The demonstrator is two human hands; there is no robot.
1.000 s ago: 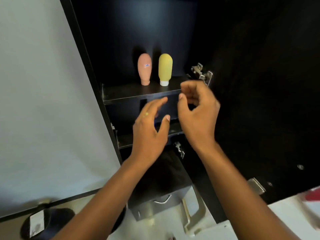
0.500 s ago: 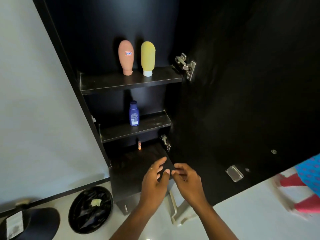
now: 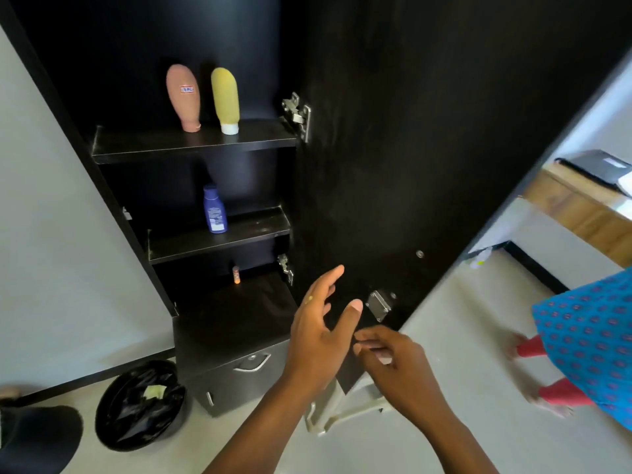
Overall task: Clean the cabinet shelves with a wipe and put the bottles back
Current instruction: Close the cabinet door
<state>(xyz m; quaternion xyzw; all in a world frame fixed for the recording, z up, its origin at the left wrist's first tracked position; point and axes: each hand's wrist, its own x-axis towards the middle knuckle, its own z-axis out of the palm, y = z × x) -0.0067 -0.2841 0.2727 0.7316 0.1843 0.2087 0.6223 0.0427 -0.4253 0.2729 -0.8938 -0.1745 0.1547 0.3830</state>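
Your cabinet stands open, its black door swung to the right. Top shelf: one pink bottle and one yellow bottle, both upended on their caps, just beside each other and not touching. Middle shelf: one blue bottle, upright, left of centre. Bottom shelf: one small orange tube, upright near the back wall. Your left hand hangs in front of the door's lower edge, its fingers spread wide and holding nothing. Your right hand sits just beside it, lower and to the right, fingers curled narrow with thumb and forefinger nearly pinched (whether they grip anything, you cannot tell; no wipe can be made out in either hand). Floor items: one round black bin lined with a dark bag, left of the cabinet base, holding a crumpled pale scrap. At the right edge, another person's blue patterned garment and red trouser legs. Behind, a wooden table carries a dark folder.
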